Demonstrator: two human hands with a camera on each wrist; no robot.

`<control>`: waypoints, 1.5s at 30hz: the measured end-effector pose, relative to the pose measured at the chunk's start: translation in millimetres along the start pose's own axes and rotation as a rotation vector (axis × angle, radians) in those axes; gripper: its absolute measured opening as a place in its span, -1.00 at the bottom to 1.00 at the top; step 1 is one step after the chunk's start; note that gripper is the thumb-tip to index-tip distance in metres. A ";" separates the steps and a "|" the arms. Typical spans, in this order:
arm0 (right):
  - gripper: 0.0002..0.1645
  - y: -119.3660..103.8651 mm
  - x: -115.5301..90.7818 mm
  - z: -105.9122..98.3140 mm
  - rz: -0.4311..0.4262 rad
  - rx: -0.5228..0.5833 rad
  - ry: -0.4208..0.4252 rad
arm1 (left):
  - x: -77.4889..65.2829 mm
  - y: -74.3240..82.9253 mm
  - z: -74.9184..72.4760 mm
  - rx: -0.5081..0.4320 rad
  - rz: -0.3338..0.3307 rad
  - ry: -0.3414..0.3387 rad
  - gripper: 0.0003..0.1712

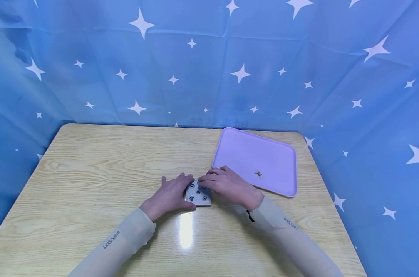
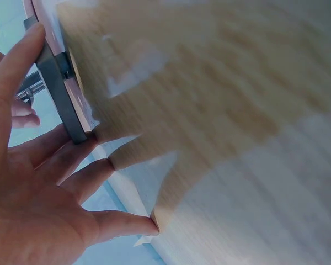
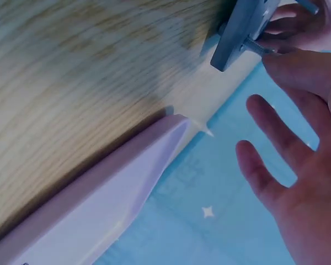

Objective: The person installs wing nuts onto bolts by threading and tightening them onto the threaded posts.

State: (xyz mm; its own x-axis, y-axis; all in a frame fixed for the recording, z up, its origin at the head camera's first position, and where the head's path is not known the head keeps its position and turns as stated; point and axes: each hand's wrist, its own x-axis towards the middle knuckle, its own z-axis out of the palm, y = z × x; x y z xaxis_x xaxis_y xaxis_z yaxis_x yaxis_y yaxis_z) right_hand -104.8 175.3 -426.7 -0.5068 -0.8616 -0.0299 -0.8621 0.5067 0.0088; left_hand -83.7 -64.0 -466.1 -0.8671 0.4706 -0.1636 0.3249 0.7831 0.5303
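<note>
A square grey metal plate [image 1: 198,201] with several holes lies on the table between both hands. My left hand [image 1: 169,195] holds it from the left, thumb at the near edge and fingertips at the far edge. A threaded bolt [image 1: 191,197] stands up from its near left corner. Over the far right corner, my right hand [image 1: 230,185] pinches another upright bolt [image 3: 256,47] by thumb and fingers; its other fingers are spread away from the plate. From the side, the plate [image 2: 62,94] sits slightly above the tabletop, a dark bolt head [image 2: 63,65] beneath it.
A purple tray [image 1: 254,140] stands at the back right, just beyond my right hand. In it lies a small brass-coloured metal piece, apparently a wing nut [image 1: 258,174]. Blue cloth with white stars [image 1: 209,77] hangs behind the wooden table [image 1: 102,173].
</note>
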 end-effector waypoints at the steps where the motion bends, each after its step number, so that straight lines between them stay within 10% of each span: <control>1: -0.48 0.2 0.0 0.2 -0.003 -0.005 0.003 | 0.1 0.1 0.0 -0.001 0.000 0.000 0.07; 18: -0.87 -3.0 10.2 16.3 0.110 -0.029 0.158 | 1.5 1.1 0.5 -0.005 0.008 0.005 0.06; 36: -0.74 -25.3 15.8 25.5 0.356 0.111 0.296 | 2.0 0.7 1.2 -0.004 0.007 0.001 0.08; 45: -0.53 1.6 0.1 -0.5 0.058 0.065 0.127 | 0.4 0.0 0.0 -0.005 -0.005 -0.009 0.11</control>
State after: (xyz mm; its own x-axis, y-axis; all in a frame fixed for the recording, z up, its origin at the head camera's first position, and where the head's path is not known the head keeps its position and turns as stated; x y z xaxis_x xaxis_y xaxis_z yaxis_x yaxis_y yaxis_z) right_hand -106.2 176.0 -426.2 -0.5564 -0.8255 0.0951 -0.8309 0.5534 -0.0576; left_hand -84.0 -63.8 -466.2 -0.8653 0.4703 -0.1732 0.3188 0.7832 0.5339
